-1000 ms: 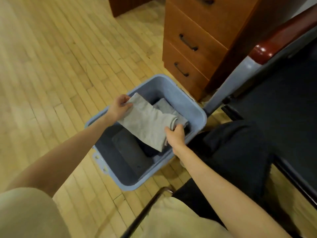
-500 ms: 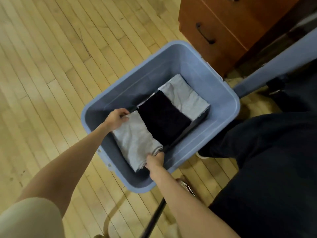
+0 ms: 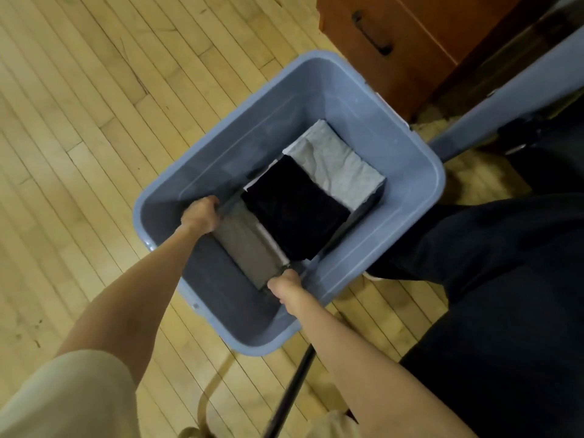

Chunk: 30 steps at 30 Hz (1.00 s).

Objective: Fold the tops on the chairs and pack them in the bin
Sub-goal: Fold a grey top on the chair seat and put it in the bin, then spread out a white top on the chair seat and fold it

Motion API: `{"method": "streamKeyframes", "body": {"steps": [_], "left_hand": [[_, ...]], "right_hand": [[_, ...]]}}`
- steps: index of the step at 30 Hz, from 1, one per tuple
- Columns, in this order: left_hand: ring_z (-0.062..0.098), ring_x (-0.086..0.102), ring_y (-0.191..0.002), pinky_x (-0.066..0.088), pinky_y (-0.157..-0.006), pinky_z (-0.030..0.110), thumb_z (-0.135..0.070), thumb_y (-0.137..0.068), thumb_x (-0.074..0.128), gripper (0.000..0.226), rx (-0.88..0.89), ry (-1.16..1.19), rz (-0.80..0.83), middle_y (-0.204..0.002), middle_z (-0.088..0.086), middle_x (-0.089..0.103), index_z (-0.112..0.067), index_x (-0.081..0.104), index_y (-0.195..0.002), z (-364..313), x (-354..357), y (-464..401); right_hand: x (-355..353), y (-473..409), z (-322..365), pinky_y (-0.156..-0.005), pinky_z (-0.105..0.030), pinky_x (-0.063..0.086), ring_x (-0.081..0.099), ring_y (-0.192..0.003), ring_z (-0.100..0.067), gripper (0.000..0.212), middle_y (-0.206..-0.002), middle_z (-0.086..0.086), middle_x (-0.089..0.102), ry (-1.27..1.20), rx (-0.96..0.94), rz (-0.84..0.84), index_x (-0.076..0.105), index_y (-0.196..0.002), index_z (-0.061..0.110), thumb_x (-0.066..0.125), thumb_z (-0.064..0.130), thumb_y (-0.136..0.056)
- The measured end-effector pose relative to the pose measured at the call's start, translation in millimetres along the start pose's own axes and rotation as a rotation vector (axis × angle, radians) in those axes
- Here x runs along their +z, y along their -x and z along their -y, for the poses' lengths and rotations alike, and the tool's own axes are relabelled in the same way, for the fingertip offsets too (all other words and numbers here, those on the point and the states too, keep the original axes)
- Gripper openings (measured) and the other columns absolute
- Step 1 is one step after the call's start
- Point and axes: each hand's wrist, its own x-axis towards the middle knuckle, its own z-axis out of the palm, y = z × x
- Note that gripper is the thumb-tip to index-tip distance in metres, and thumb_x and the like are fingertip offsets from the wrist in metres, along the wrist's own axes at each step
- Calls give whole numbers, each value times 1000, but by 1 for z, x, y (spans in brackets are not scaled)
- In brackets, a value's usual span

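You are reaching with both hands down into the blue-grey plastic bin (image 3: 407, 153), which is standing on the pale wooden plank floor (image 3: 79, 137). Your left hand (image 3: 200, 214) is curling its fingers around the far end of the folded grey top (image 3: 248, 248), and your right hand (image 3: 286, 287) is gripping the near end of the same top, so the folded piece is lying between your two hands, low in the bin near its bottom. Just beside it, touching along its right edge, a folded black top (image 3: 294, 207) is lying, and behind that one a folded light grey top (image 3: 338, 165) is resting toward the far right corner of the bin. The three pieces are forming one row. A brown wooden drawer cabinet (image 3: 388, 42) is standing behind the bin, and a dark cloth (image 3: 489, 279) is covering the area at your right.
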Motion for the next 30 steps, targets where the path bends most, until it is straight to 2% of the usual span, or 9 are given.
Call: {"method": "streamKeyframes", "body": {"steps": [3, 5, 7, 9, 11, 13, 15, 23, 30], "left_hand": [[38, 55, -110, 49, -89, 46, -20, -93, 55, 35, 25, -46, -1, -122, 15, 60, -11, 54, -127, -11, -10, 12], [38, 55, -111, 49, -90, 47, -27, -93, 55, 42, 82, -62, -2, -124, 16, 60, -16, 51, -133, -20, -17, 24], [38, 53, -117, 47, -93, 46, -33, -94, 55, 48, 170, -104, -27, -130, 15, 58, -19, 46, -139, -33, -23, 41], [36, 43, -129, 40, -101, 46, -41, -96, 50, 56, 247, -224, -85, -144, 13, 46, -21, 36, -147, -47, -28, 61], [32, 27, -141, 28, -110, 49, -51, -98, 40, 62, 291, -337, -153, -157, 8, 27, -26, 23, -152, -62, -34, 84], [29, 13, -147, 16, -116, 53, -59, -97, 30, 66, 303, -415, -203, -162, 3, 11, -33, 10, -154, -79, -41, 104], [28, 5, -149, 8, -117, 55, -63, -96, 24, 68, 322, -437, -243, -163, -1, 0, -36, 0, -154, -101, -54, 120], [29, -2, -149, 5, -117, 57, -65, -95, 21, 70, 512, -481, -391, -162, -3, -12, -36, -7, -153, -284, -138, 181], [28, 0, -149, 4, -116, 57, -64, -96, 22, 67, 871, -505, -521, -163, -3, -4, -38, 1, -153, -465, -154, 262]], "right_hand": [[-15, 16, 7, -84, -32, 45, 52, -118, -28, 63, -144, -15, 40, 262, -123, -61, 14, -151, 2, 46, 10, -97], [-28, 29, 15, -87, -36, 48, 51, -121, -33, 62, -142, -18, 40, 437, -250, -116, 17, -149, 1, 49, 17, -98], [-45, 46, 25, -96, -42, 43, 44, -127, -36, 59, -143, -20, 37, 603, -392, -196, 23, -146, 1, 48, 27, -100], [-67, 64, 34, -106, -44, 35, 29, -138, -36, 64, -150, -20, 30, 762, -518, -294, 20, -148, 2, 46, 35, -100], [-91, 85, 43, -115, -47, 21, 8, -147, -34, 74, -159, -19, 11, 924, -599, -390, 8, -153, 6, 41, 44, -100], [-118, 106, 51, -119, -49, 4, -11, -148, -34, 80, -160, -17, -8, 1065, -647, -472, -5, -154, 10, 35, 52, -99], [-147, 131, 60, -119, -49, -5, -20, -146, -33, 82, -159, -16, -17, 1140, -679, -551, -13, -153, 13, 30, 58, -98], [-289, 264, 68, -118, -50, -6, -19, -146, -32, 87, -160, -13, -19, 972, -716, -905, -14, -153, 17, 30, 64, -95], [-410, 351, -7, -118, -51, -4, -17, -147, -33, 85, -160, -15, -15, 764, -667, -1140, -12, -153, 15, 33, 59, -97]]}}
